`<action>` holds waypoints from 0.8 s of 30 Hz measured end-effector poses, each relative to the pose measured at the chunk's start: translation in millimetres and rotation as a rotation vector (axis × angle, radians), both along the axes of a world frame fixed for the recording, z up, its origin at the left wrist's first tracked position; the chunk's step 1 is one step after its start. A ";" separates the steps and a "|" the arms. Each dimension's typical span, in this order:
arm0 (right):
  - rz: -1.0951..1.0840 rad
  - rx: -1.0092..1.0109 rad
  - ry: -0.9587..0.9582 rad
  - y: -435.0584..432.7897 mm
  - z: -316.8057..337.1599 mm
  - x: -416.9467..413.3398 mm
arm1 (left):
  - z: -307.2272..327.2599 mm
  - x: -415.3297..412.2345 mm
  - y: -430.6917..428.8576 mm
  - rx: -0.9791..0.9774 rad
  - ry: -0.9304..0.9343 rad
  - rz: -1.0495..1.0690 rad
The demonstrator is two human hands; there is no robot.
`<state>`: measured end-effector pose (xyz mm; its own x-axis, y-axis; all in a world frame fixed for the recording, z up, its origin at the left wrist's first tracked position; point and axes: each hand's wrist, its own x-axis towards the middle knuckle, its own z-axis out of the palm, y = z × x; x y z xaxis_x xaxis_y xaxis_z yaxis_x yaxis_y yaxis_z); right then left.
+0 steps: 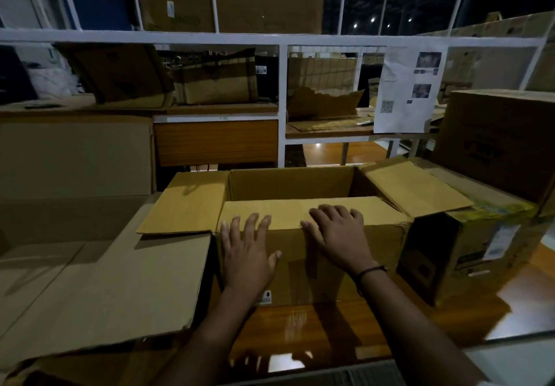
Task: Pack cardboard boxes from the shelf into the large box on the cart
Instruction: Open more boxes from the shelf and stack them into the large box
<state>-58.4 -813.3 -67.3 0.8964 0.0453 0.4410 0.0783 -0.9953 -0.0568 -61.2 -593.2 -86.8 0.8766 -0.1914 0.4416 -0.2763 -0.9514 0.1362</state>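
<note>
Touching box (375,250) front: 2 hands (246,253) (339,238)

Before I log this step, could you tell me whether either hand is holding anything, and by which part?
Nothing is gripped. The left hand lies flat on the front wall of the open box; the right hand presses its near flap.

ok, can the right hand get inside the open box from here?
Likely yes. The right hand rests on the near flap, which is folded in over the front of the open box; behind the flap the opening is uncovered.
</note>
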 end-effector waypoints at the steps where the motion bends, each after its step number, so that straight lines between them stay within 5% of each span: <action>1: -0.001 -0.003 -0.003 -0.7 -1.6 1.6 | -2.0 1.2 -1.0 0.001 -0.010 0.006; 18: 0.023 0.014 -0.168 -9.9 -31.2 -3.9 | -30.5 4.4 -0.9 -0.057 -0.168 0.037; 24: -0.068 0.060 -0.207 -23.2 -43.7 -13.6 | -51.4 -6.3 -2.5 -0.325 -0.171 0.053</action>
<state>-72.0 -836.5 -111.0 0.7864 -0.0444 0.6162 0.0271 -0.9940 -0.1062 -67.5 -595.7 -138.2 0.7897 0.0266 0.6129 -0.2727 -0.8797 0.3896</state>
